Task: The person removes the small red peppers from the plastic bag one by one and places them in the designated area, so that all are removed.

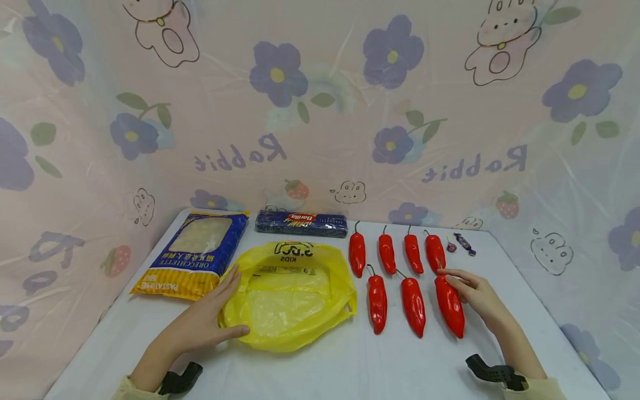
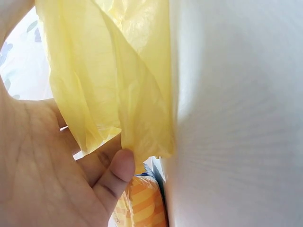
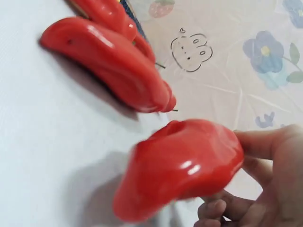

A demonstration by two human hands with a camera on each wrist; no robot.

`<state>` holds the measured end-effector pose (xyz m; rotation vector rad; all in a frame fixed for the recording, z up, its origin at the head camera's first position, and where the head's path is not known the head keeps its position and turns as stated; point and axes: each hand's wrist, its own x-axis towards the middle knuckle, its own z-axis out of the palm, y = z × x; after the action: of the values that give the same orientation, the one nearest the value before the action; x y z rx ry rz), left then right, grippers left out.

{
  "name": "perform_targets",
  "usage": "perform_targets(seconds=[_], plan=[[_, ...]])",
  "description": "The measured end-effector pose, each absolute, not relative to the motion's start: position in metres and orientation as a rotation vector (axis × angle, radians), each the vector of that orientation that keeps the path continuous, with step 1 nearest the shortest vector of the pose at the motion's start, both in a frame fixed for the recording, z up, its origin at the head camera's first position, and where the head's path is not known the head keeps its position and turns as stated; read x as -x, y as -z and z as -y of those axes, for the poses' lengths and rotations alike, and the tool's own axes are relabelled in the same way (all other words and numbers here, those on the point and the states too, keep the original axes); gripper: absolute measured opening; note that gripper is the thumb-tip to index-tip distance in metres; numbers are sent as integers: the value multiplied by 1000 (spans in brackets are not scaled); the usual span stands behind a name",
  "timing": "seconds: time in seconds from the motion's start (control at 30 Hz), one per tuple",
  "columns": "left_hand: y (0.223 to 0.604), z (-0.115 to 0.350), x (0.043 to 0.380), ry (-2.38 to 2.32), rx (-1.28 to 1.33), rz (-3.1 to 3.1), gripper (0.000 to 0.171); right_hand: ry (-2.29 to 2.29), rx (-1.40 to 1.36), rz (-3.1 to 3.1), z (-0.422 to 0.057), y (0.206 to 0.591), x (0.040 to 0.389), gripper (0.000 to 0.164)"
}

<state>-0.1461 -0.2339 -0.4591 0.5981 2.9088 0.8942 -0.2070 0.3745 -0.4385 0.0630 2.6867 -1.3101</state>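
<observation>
In the head view my right hand (image 1: 477, 297) pinches the stem end of a glossy red chili pepper (image 1: 451, 311), the front right one. The right wrist view shows this pepper (image 3: 184, 163) at the fingertips, with its pointed end over the white table. A yellow plastic bag (image 1: 285, 300) lies left of the peppers, its mouth facing me. My left hand (image 1: 205, 322) rests against the bag's left edge, fingers and thumb spread. In the left wrist view the thin yellow plastic (image 2: 109, 71) hangs in front of the palm, hiding part of the fingers.
Several more red chili peppers (image 1: 413, 306) lie in two rows. A blue Barilla spaghetti pack (image 1: 300, 224) is behind the bag, and an orecchiette pasta bag (image 1: 192, 253) lies left. A lollipop (image 1: 451, 245) and a wrapped candy (image 1: 465, 244) lie back right. Patterned curtains surround the table.
</observation>
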Motion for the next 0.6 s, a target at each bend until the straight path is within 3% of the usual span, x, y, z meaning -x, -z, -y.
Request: perform_targets(seconds=[0.6], plan=[[461,234,147,-883,-614,-2920,116,1193,-193,-2734,-376,461,208,66]])
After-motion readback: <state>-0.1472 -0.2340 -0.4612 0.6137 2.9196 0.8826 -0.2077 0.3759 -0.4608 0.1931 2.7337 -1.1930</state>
